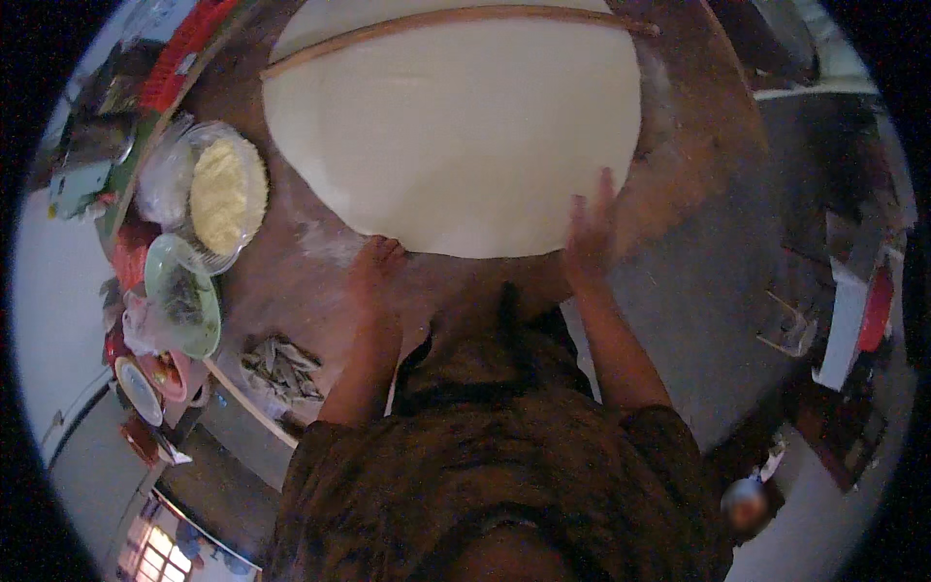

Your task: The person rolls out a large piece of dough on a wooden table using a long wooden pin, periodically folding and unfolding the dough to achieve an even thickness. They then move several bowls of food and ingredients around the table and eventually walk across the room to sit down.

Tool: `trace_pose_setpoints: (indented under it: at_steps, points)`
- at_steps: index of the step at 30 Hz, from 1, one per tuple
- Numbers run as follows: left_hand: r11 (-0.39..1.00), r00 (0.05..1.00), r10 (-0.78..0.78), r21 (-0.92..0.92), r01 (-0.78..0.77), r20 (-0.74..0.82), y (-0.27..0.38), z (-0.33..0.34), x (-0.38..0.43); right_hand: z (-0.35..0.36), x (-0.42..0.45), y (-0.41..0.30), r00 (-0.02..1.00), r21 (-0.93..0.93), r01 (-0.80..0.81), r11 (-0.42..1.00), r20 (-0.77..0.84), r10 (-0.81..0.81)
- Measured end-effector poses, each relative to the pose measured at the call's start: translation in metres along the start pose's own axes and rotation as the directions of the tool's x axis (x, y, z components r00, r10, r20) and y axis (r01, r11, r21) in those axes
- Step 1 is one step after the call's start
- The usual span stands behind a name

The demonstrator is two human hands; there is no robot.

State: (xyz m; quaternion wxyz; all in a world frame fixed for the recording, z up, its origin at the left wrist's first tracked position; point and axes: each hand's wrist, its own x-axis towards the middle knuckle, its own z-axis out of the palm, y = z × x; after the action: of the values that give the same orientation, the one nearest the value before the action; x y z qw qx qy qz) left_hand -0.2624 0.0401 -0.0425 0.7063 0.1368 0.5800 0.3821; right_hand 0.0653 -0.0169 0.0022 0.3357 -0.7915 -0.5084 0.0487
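A wide, thin sheet of pale dough [465,138] lies spread over the wooden board in front of me. Across its far part rests a long wooden rolling pin [465,16], which looks bent by the lens; neither hand touches it. At the near left edge of the sheet, my left hand [374,265] has its fingers curled in on the dough's rim. My right hand [589,236] lies at the near right edge, its fingers apart and extended over the dough. Both hands are slightly blurred.
Left on the floured wooden board [284,291] stands a clear bowl of yellow meal or flour [229,193]. Beside it are a green oval plate [182,295], a pink container [167,371] and a crumpled cloth [282,367]. A person [749,502] shows at lower right.
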Motion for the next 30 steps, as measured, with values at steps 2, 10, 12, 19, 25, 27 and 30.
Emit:
trace_pose_setpoints:
  at_steps: [2, 10, 12, 19, 25, 27, 30]
  points:
    - [0.984, 0.971, 0.164, -0.101, -0.148, 0.173, -0.029, -0.025, 0.021, -0.013, 0.006, -0.009, 0.888, 0.504, -0.41, 0.76, 0.03, 0.46]
    - [0.932, 0.918, 0.361, 0.107, -0.347, -0.166, 0.011, 0.06, -0.045, -0.03, 0.002, 0.013, 0.59, 0.763, -0.62, 0.185, 0.298, 0.75]
    - [0.936, 0.919, 0.351, 0.038, -0.35, -0.178, 0.013, 0.062, -0.048, -0.032, 0.001, 0.004, 0.538, 0.71, -0.688, 0.153, 0.357, 0.764]
    - [0.996, 0.995, -0.074, 0.051, 0.077, -0.066, 0.012, 0.089, -0.067, -0.032, -0.017, 0.015, 0.495, 0.542, -0.827, 0.148, 0.579, 0.648]
    - [0.988, 0.98, -0.045, 0.157, 0.014, 0.192, 0.001, 0.112, -0.071, -0.017, -0.029, 0.0, 0.338, 0.452, -0.882, -0.136, 0.806, 0.486]
    - [0.948, 0.972, 0.011, 0.306, -0.084, 0.234, -0.01, 0.11, -0.065, -0.002, -0.034, 0.013, 0.393, 0.555, -0.813, -0.174, 0.745, 0.54]
    - [0.961, 0.966, -0.226, 0.19, 0.201, 0.121, -0.02, 0.108, -0.049, 0.009, -0.035, 0.017, 0.5, 0.741, -0.634, -0.221, 0.611, 0.614]
